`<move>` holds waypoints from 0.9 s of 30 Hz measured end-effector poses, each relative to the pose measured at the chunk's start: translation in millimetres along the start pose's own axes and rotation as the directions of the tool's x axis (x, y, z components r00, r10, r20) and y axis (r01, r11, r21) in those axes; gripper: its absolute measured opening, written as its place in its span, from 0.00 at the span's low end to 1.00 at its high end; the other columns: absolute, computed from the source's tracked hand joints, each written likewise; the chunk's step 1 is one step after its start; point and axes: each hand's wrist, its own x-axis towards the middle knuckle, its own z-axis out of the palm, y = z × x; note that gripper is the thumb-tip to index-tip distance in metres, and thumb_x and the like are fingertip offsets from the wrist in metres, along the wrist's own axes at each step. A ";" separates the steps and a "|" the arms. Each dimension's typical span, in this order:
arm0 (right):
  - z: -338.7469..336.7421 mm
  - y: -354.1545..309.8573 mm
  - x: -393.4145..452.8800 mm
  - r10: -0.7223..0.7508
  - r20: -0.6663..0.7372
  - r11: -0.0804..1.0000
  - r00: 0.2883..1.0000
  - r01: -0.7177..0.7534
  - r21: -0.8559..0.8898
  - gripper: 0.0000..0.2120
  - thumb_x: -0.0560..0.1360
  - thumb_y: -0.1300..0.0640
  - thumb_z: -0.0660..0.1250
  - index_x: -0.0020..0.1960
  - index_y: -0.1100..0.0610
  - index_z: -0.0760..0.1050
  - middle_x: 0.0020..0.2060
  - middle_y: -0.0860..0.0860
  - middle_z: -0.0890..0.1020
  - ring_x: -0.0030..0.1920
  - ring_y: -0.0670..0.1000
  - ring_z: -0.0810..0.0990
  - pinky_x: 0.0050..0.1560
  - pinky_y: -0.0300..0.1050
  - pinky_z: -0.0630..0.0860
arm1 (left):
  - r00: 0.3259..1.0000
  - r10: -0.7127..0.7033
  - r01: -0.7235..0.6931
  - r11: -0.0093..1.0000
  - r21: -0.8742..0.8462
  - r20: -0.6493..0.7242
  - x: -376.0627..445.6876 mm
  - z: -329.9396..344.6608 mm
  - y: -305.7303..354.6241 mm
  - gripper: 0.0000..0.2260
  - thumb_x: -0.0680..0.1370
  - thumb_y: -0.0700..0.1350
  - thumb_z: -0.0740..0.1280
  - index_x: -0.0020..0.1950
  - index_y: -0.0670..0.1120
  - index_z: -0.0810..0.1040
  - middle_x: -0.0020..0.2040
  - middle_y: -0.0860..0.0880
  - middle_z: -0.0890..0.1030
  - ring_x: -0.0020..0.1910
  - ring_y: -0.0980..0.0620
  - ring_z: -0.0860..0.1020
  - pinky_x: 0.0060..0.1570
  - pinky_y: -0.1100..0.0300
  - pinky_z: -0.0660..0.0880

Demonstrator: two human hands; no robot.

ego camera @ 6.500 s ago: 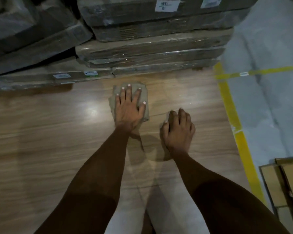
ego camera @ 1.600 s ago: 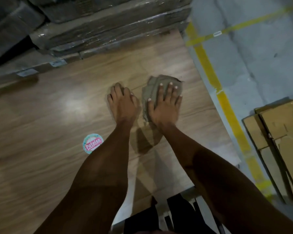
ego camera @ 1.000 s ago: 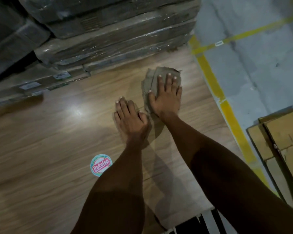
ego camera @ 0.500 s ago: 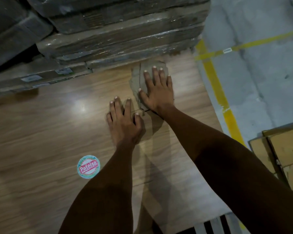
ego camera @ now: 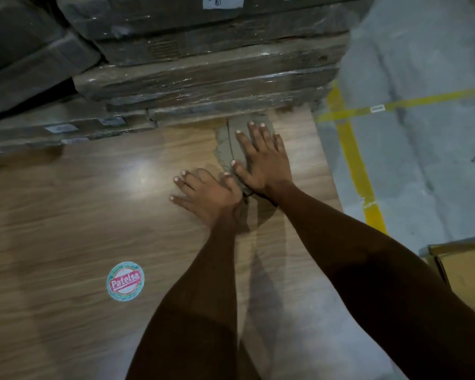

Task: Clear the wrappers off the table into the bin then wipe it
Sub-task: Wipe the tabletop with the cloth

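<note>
A grey-brown cloth (ego camera: 226,144) lies flat on the wooden table (ego camera: 66,215), near its far right corner and up against the stacked boxes. My right hand (ego camera: 263,160) presses down on the cloth with fingers spread. My left hand (ego camera: 206,196) rests flat on the bare wood just beside it, fingers apart, holding nothing. No wrappers or bin are in view.
Plastic-wrapped cardboard boxes (ego camera: 203,67) are stacked along the table's far edge. A round "Patelsa" sticker (ego camera: 125,281) sits on the table at near left. Beyond the right edge is grey floor with yellow tape lines (ego camera: 351,160) and flattened cardboard (ego camera: 466,272).
My right hand has pushed the cloth farther back, up to the stacked boxes. My left hand has stayed flat on the wood close by.
</note>
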 end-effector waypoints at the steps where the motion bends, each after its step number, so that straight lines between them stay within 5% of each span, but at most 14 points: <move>1: 0.0 0.5 -0.2 -0.001 0.002 1.000 1.000 0.001 0.009 0.36 0.80 0.35 0.51 0.83 0.49 0.52 0.83 0.56 0.53 0.83 0.59 0.50 0.80 0.62 0.50 | 0.999 -0.035 0.035 0.999 -0.010 -0.013 0.2 3.6 7.0 0.30 0.77 0.57 0.59 0.71 0.37 0.72 0.75 0.35 0.68 0.78 0.34 0.60 0.74 0.28 0.51; 9: -7.6 25.1 11.1 0.067 0.018 0.997 0.998 -0.068 0.035 0.37 0.80 0.34 0.49 0.84 0.49 0.50 0.83 0.55 0.50 0.83 0.59 0.47 0.80 0.62 0.47 | 0.986 0.002 -0.004 1.000 -0.010 -0.168 0.7 14.8 7.0 0.27 0.79 0.57 0.56 0.70 0.39 0.70 0.76 0.38 0.66 0.78 0.37 0.59 0.74 0.28 0.51; 14: -7.9 38.1 13.2 0.477 -0.040 0.876 0.878 -0.472 0.098 0.36 0.80 0.37 0.52 0.83 0.52 0.52 0.83 0.60 0.52 0.82 0.63 0.47 0.80 0.64 0.46 | 0.971 0.167 -0.169 0.986 0.006 -0.173 1.3 15.5 5.2 0.24 0.80 0.55 0.57 0.72 0.45 0.68 0.76 0.41 0.65 0.78 0.38 0.60 0.75 0.32 0.53; 18: -8.8 38.7 -1.4 0.210 -0.028 0.977 0.977 -0.209 0.041 0.36 0.80 0.35 0.50 0.83 0.50 0.52 0.83 0.57 0.52 0.82 0.62 0.48 0.79 0.64 0.48 | 0.937 0.306 -0.305 0.952 0.032 -0.167 2.8 16.4 -0.7 0.22 0.80 0.54 0.58 0.70 0.46 0.71 0.75 0.41 0.67 0.77 0.38 0.62 0.73 0.36 0.58; 20: -7.4 44.2 -8.0 0.306 -0.048 0.951 0.951 -0.304 0.057 0.35 0.80 0.35 0.50 0.83 0.49 0.53 0.83 0.57 0.53 0.82 0.62 0.49 0.79 0.64 0.49 | 0.914 0.371 -0.369 0.928 0.039 -0.164 1.3 18.2 -1.4 0.20 0.80 0.53 0.58 0.69 0.46 0.72 0.75 0.41 0.68 0.76 0.39 0.64 0.72 0.37 0.60; 22: -5.2 38.4 -14.3 0.525 -0.047 0.848 0.850 -0.516 0.122 0.36 0.80 0.36 0.49 0.83 0.51 0.52 0.83 0.59 0.53 0.82 0.62 0.48 0.79 0.65 0.47 | 0.895 0.410 -0.408 0.912 0.048 -0.174 1.4 20.5 -1.6 0.19 0.80 0.52 0.58 0.68 0.46 0.74 0.73 0.41 0.71 0.75 0.40 0.66 0.71 0.37 0.61; 27: -1.3 31.7 -48.2 0.384 -0.089 0.922 0.919 -0.377 0.084 0.35 0.81 0.36 0.52 0.83 0.50 0.53 0.83 0.58 0.54 0.82 0.62 0.49 0.79 0.63 0.46 | 0.888 0.416 -0.415 0.909 0.046 -0.196 4.5 22.9 -5.2 0.17 0.80 0.52 0.59 0.65 0.45 0.75 0.72 0.42 0.72 0.74 0.41 0.67 0.72 0.38 0.61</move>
